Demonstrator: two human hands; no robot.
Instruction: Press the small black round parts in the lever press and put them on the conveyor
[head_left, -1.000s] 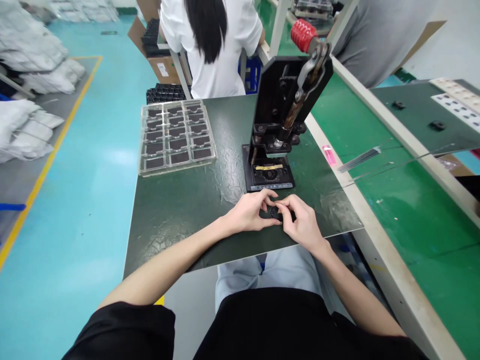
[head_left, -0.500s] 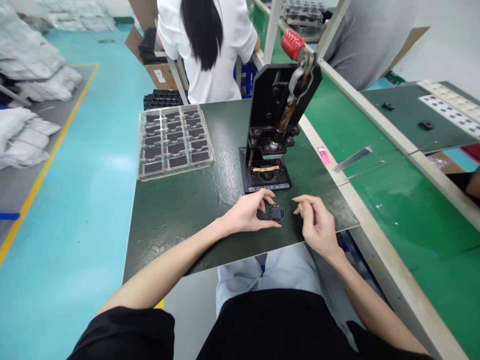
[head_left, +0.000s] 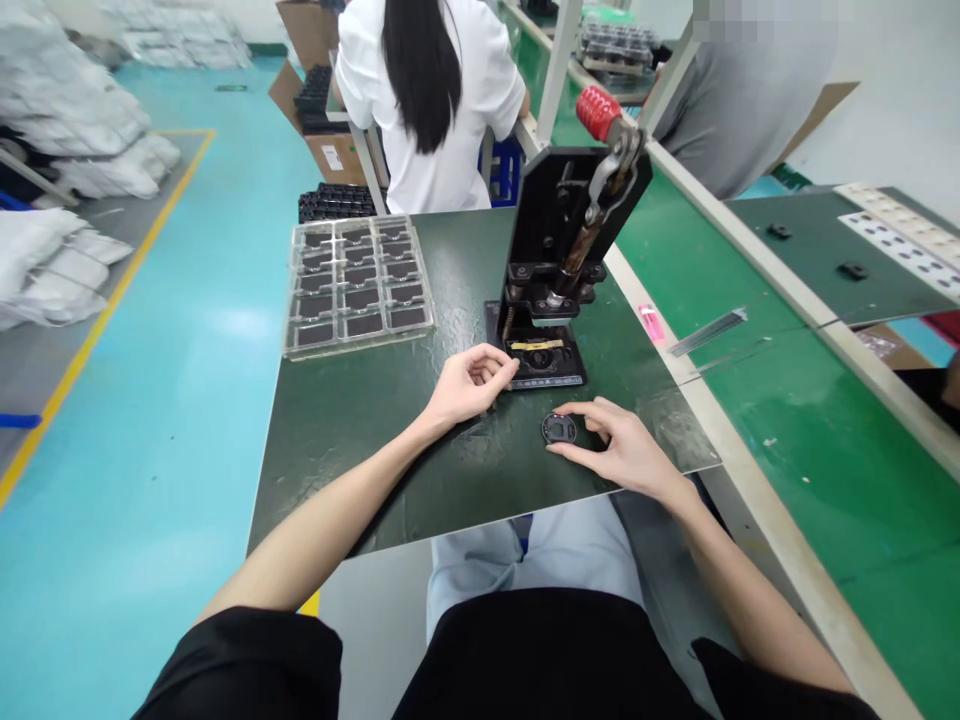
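My right hand (head_left: 626, 448) has its thumb and forefinger at opposite edges of a round black disc-shaped part (head_left: 559, 429), gripping it just above the green tabletop or on it; I cannot tell which. The disc shows small details on its upper face. At the front left corner of a black hand press (head_left: 536, 372), my left hand (head_left: 471, 385) is closed, thumb against curled fingers. Whatever it may hold is hidden. A yellow strip (head_left: 536, 345) lies across the press base, and the red-gripped lever (head_left: 598, 112) points up.
A clear tray (head_left: 358, 325) of dark rectangular pieces sits at the table's back left. The green conveyor (head_left: 720, 300) runs along the right, with thin strips (head_left: 709, 333) on it. A person in a white shirt (head_left: 431, 165) sits beyond the table.
My left hand has left the disc, moved up and left toward the press base, and closed. My right hand has come in from the right and taken hold of the disc.
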